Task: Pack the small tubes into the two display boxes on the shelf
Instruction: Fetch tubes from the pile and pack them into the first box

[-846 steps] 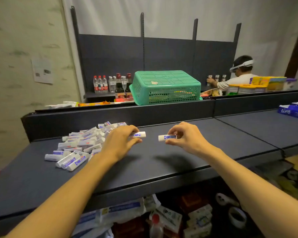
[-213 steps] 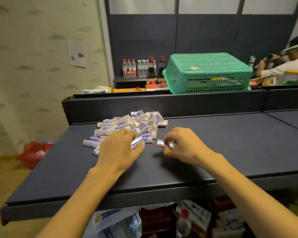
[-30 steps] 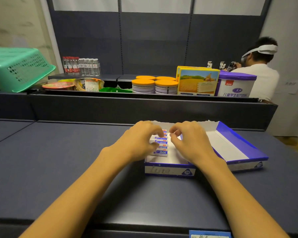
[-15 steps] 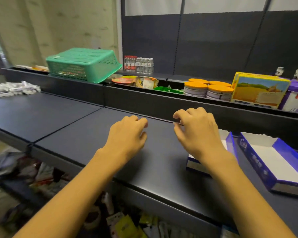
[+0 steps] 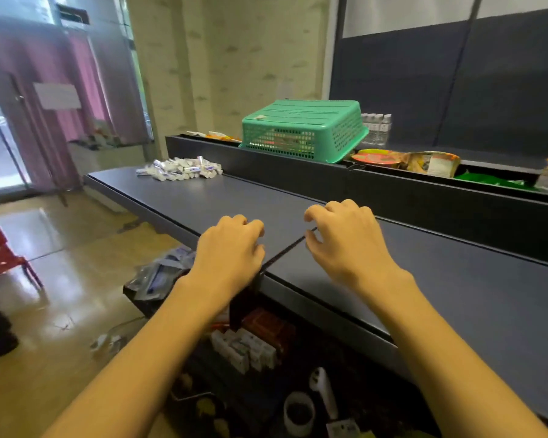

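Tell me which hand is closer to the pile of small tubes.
The left hand: it hovers on the side of the shelf seam toward the pile of small tubes; the right hand is beyond the seam.

View swung left since half a second ago: two display boxes gone from frame, pile of small tubes [image 5: 180, 168] now upper left of centre instead of far left edge. Left hand [image 5: 231, 251] and right hand [image 5: 345, 240], a second ago among tubes in a box, now empty above shelf [image 5: 456, 279], fingers loosely curled.
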`<state>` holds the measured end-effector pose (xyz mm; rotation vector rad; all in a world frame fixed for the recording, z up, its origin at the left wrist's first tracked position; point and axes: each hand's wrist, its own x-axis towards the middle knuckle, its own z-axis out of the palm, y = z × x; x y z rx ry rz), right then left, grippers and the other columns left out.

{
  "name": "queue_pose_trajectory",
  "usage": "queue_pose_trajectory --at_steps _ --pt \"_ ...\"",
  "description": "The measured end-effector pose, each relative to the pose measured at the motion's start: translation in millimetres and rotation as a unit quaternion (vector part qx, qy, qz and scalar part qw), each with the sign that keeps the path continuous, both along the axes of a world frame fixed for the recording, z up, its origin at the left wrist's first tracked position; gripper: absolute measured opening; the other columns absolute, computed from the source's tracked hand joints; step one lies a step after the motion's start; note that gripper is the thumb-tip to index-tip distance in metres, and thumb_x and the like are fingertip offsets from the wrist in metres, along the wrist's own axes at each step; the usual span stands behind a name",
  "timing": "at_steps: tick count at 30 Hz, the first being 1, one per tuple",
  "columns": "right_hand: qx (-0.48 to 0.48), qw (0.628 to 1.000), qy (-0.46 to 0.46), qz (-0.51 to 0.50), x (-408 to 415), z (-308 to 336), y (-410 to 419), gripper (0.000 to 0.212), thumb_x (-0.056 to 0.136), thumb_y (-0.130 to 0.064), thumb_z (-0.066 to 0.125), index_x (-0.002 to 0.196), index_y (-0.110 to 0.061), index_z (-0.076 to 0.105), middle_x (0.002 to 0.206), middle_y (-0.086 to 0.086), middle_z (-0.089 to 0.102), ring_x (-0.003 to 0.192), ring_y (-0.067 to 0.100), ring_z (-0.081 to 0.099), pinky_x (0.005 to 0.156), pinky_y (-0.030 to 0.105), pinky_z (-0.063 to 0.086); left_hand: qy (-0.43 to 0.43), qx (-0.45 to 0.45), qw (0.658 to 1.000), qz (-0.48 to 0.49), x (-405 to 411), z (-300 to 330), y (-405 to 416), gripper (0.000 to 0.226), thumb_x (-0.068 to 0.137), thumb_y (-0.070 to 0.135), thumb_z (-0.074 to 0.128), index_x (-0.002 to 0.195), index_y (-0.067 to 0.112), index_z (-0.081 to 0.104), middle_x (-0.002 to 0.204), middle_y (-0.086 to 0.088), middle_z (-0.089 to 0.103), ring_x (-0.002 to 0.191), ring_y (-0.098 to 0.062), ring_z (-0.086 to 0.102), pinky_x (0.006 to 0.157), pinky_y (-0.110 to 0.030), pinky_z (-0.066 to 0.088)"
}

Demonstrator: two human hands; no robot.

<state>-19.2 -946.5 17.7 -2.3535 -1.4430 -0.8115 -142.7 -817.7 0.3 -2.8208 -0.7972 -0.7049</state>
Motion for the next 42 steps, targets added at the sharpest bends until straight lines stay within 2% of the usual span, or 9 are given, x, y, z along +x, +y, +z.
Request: queue_pose_trajectory --at_steps 3,10,19,26,30,34,38,42 --pt "0.005 1.0 0.002 0.004 -20 3 62 0.024 0.094 -0.024 0.047 0.117 -0.019 0.055 0.106 0.005 0.062 0.101 0.03 0.05 0.075 0.036 0.031 0.0 0.008 1.0 0.005 -22 5 59 0.029 0.094 0.034 0.046 0.12 0.024 0.054 0.116 -0.001 0.057 0.107 -0.024 0.051 0.077 -0.036 0.046" --pt "-0.003 1.0 0.021 0.001 -39 -1 185 0.023 0.094 -0.025 0.047 0.114 -0.019 0.055 0.102 0.005 0.062 0.098 0.031 0.052 0.079 0.037 0.036 -0.012 -0.011 1.0 -0.006 -44 7 184 0.028 0.093 0.035 0.048 0.118 0.023 0.056 0.112 -0.001 0.059 0.103 -0.023 0.053 0.078 -0.038 0.052" --pt "-0.027 0.999 0.02 0.012 -13 -9 363 0.024 0.092 -0.028 0.049 0.112 -0.018 0.056 0.103 0.006 0.062 0.1 0.032 0.054 0.076 0.036 0.035 0.015 -0.024 1.0 -0.006 -8 -10 345 0.029 0.095 0.038 0.045 0.121 0.027 0.052 0.117 0.002 0.056 0.11 -0.02 0.05 0.079 -0.034 0.045" --pt "-0.05 0.998 0.04 0.006 16 -3 510 0.025 0.088 -0.027 0.052 0.111 -0.017 0.058 0.111 0.007 0.063 0.105 0.032 0.054 0.076 0.035 0.034 0.011 -0.043 0.999 -0.003 22 -3 486 0.03 0.094 0.038 0.046 0.122 0.028 0.053 0.126 0.003 0.055 0.117 -0.02 0.049 0.087 -0.036 0.045" --pt "-0.063 0.995 0.081 0.004 22 -7 574 0.026 0.085 -0.026 0.054 0.109 -0.017 0.06 0.105 0.008 0.066 0.101 0.033 0.056 0.082 0.038 0.047 0.007 -0.067 0.998 -0.014 26 -9 560 0.029 0.093 0.036 0.048 0.12 0.029 0.055 0.125 0.003 0.057 0.115 -0.02 0.052 0.089 -0.036 0.046" --pt "-0.08 0.989 0.127 0.002 23 -14 628 0.026 0.088 -0.032 0.056 0.111 -0.021 0.062 0.11 0.007 0.063 0.105 0.029 0.054 0.086 0.039 0.045 0.015 -0.059 0.998 -0.034 32 -15 638 0.027 0.093 0.034 0.048 0.118 0.028 0.056 0.122 0.001 0.057 0.113 -0.022 0.052 0.084 -0.036 0.046" --pt "-0.056 0.985 0.159 -0.046 14 -23 672 0.029 0.09 -0.034 0.057 0.116 -0.022 0.059 0.117 0.006 0.059 0.111 0.027 0.051 0.091 0.04 0.044 0.011 -0.047 0.995 -0.085 38 -20 703 0.029 0.093 0.032 0.047 0.121 0.026 0.053 0.122 0.001 0.054 0.113 -0.022 0.05 0.081 -0.034 0.043" --pt "-0.085 0.972 0.184 -0.121 1 -27 710 0.034 0.091 -0.042 0.055 0.121 -0.024 0.056 0.126 0.006 0.054 0.116 0.028 0.048 0.093 0.042 0.042 0.034 -0.057 0.988 -0.141 43 -24 748 0.03 0.092 0.032 0.048 0.121 0.027 0.05 0.121 0.002 0.053 0.112 -0.02 0.05 0.079 -0.032 0.043"
